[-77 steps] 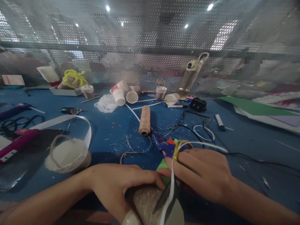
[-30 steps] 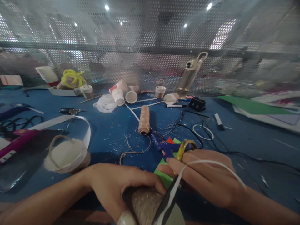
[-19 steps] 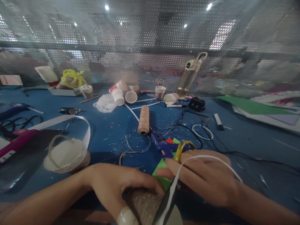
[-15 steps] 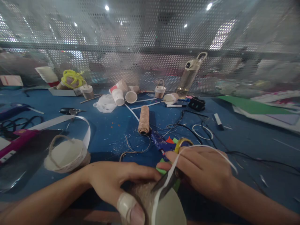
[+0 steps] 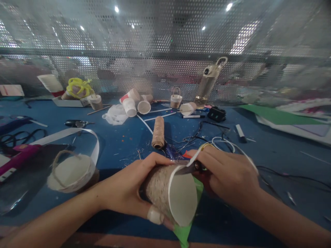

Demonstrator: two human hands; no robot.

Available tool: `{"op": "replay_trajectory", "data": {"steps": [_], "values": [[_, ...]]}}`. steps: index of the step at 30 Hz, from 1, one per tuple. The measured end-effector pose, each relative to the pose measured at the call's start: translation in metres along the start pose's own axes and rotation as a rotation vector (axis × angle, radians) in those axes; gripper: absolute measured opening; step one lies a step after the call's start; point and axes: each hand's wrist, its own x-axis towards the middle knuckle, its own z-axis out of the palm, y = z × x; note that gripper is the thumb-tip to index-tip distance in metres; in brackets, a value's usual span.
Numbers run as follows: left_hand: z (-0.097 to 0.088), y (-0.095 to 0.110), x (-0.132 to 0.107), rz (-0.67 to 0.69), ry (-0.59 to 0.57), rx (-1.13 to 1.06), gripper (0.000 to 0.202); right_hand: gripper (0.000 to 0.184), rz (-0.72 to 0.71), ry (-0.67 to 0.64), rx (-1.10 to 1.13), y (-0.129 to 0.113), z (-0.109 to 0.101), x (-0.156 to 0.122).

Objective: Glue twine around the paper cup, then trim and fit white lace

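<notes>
My left hand [image 5: 129, 187] is wrapped round a paper cup [image 5: 157, 193] covered in twine, lying on its side with the open mouth toward the right. A light bandage circles the thumb. My right hand [image 5: 227, 168] grips scissors [image 5: 190, 168], whose dark blades lie at the upper rim of the cup. From that rim a narrow white strip [image 5: 193, 157] comes away and curls over the right hand. Behind and below the cup shows a piece of green paper [image 5: 184, 234]. To the left stands a twine-edged cup basket [image 5: 73, 170] with a handle.
A spool of twine [image 5: 158, 132] lies beyond my hands. Several paper cups [image 5: 129, 106], a bottle [image 5: 208, 84] and a small basket [image 5: 176, 100] are at the back. A pink glue gun [image 5: 19, 158] is at left; black cables [image 5: 292, 177] run at right.
The cup has been raised and turned, so more of its mouth shows. The scissors have moved up toward the far side of the rim, and the white strip has shifted with my right hand.
</notes>
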Motion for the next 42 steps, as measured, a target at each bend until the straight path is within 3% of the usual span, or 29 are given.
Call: {"op": "replay_trajectory", "data": {"steps": [4, 8, 13, 17, 31, 34, 37, 42], "values": [[0.001, -0.007, 0.0, 0.048, -0.104, -0.027, 0.095, 0.022, -0.062, 0.042, 0.004, -0.001, -0.001, 0.0], [0.002, -0.008, 0.0, 0.116, -0.112, 0.022, 0.095, 0.023, -0.115, 0.1, -0.009, -0.001, -0.005, 0.001], [0.003, -0.007, 0.001, 0.18, -0.132, 0.092, 0.092, 0.007, -0.14, 0.09, -0.04, -0.003, -0.006, 0.001], [0.004, -0.008, 0.003, 0.24, -0.162, 0.119, 0.085, 0.011, -0.162, 0.113, 0.009, -0.003, -0.005, 0.001], [0.007, -0.022, 0.005, 0.245, -0.219, 0.089, 0.087, 0.018, -0.232, 0.131, 0.038, -0.003, -0.008, 0.001], [0.003, -0.014, 0.005, 0.256, -0.298, 0.076, 0.073, 0.016, -0.256, 0.138, 0.014, -0.003, -0.009, 0.003], [-0.005, 0.003, 0.004, 0.163, -0.378, 0.154, 0.053, 0.018, -0.271, 0.137, 0.047, -0.003, -0.009, 0.004], [-0.012, 0.024, 0.003, 0.093, -0.411, 0.125, 0.051, 0.012, -0.293, 0.131, 0.067, -0.003, -0.01, 0.006]]}}
